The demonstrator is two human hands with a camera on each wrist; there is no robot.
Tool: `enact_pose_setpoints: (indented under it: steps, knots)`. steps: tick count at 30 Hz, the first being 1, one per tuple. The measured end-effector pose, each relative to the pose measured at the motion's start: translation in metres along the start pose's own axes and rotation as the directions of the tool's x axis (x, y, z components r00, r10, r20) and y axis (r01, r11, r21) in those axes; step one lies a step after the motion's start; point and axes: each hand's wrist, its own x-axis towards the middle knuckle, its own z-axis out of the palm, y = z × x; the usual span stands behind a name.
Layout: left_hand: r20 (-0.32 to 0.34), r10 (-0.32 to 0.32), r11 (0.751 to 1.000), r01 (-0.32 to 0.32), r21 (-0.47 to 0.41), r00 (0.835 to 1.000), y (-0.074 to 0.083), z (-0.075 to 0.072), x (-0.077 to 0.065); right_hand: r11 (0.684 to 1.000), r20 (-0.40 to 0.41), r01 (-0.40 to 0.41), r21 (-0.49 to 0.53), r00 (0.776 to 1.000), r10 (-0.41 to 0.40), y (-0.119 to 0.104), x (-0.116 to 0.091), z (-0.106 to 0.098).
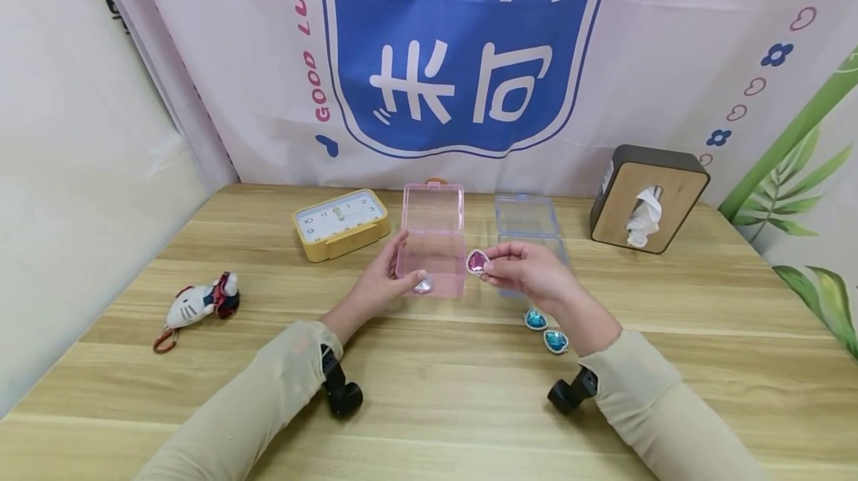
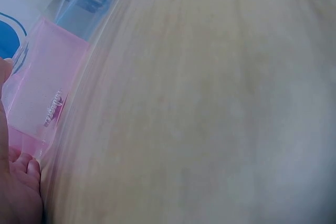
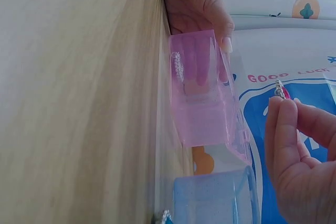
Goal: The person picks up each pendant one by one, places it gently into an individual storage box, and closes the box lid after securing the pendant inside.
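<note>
An open pink see-through plastic box (image 1: 431, 256) stands on the table with its lid tipped back. My left hand (image 1: 375, 284) grips its left side, the thumb at the near rim and the fingers round the outer wall. A pale gem with a beaded edge (image 1: 423, 285) lies in the box near that thumb. My right hand (image 1: 529, 271) pinches a magenta gem with a beaded border (image 1: 477, 263) above the table, just right of the pink box. Behind that hand stands an open blue see-through box (image 1: 526, 217), partly hidden. Two teal gems (image 1: 535, 319) lie on the table below the right hand.
A yellow alarm clock (image 1: 342, 224) lies left of the pink box. Farther left is a white plush keychain (image 1: 201, 304) with a red clip. A tissue box (image 1: 649, 198) stands at the back right, before the printed cloth (image 1: 281, 161) behind the table.
</note>
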Motion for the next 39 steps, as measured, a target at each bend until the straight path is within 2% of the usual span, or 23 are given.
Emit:
enact_pose_setpoints:
  steps: [8,18,25,29,32,35,39]
  knots:
    - [-0.007,-0.011,1.000,0.011,-0.010,1.000,0.001,0.000,0.001,1.000,-0.049,-0.016,-0.009,0.999,0.016,-0.007,0.010,0.012]
    - [-0.005,0.003,1.000,-0.003,0.007,1.000,-0.001,0.000,0.001,1.000,-0.065,-0.030,-0.008,0.997,0.029,-0.008,0.023,0.019]
    - [-0.011,0.003,1.000,-0.003,0.000,1.000,-0.003,0.000,0.003,0.996,-0.076,-0.045,-0.078,0.996,0.039,-0.010,0.031,0.026]
    - [-0.016,0.020,1.000,-0.020,-0.001,1.000,-0.013,0.001,0.008,0.992,-0.086,-0.057,-0.110,0.995,0.048,-0.011,0.035,0.031]
    - [-0.013,0.025,1.000,-0.025,-0.001,1.000,-0.012,0.001,0.007,0.988,-0.089,-0.066,-0.139,0.995,0.054,-0.011,0.036,0.033]
    - [-0.006,0.009,1.000,-0.009,-0.003,1.000,-0.004,0.001,0.003,0.984,-0.096,-0.076,-0.162,0.994,0.061,-0.009,0.038,0.035]
    - [-0.006,0.007,1.000,-0.007,0.003,1.000,-0.010,0.001,0.006,0.979,-0.095,-0.086,-0.184,0.993,0.069,-0.007,0.039,0.036]
